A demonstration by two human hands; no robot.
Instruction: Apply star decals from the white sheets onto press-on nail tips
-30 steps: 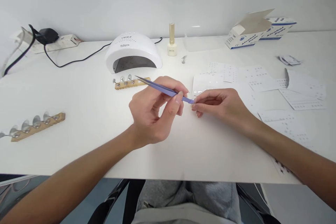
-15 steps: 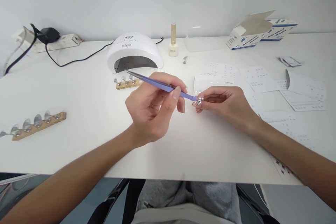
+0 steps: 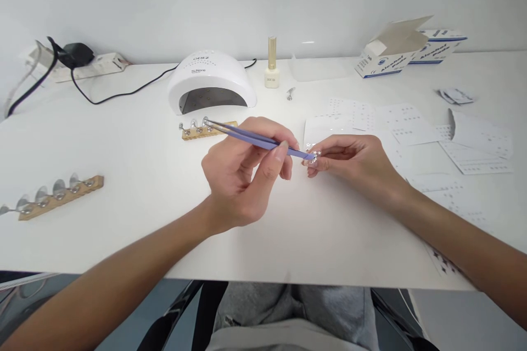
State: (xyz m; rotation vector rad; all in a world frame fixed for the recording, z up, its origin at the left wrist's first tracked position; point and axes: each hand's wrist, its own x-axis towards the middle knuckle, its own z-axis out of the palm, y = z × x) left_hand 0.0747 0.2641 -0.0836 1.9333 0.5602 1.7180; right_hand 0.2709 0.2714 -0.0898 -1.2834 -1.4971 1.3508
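My left hand (image 3: 249,173) pinches purple tweezers (image 3: 263,142), their fine pointed tips aimed up and left over a short wooden strip (image 3: 230,124). Against the tweezers' blunt rear end sits a small shiny nail tip (image 3: 314,157) with silver star pieces, its shape partly covered by fingers. My right hand (image 3: 349,156) grips that nail tip between thumb and fingers, a little above the table. Just behind it lies a white sheet (image 3: 319,125) with small silver stars.
A white nail lamp (image 3: 212,79) stands at the back, beside a cream polish bottle (image 3: 272,72). Alcohol pad boxes (image 3: 387,57) and several sticker sheets (image 3: 411,123) occupy the right. Another wooden strip (image 3: 61,198) bears clear nail tips at left. A power strip (image 3: 99,67) lies behind.
My left hand has shifted slightly right, pushing the tweezers' rear end further over the nail tip. Their pointed tips have swung down and right. My right hand stays in place.
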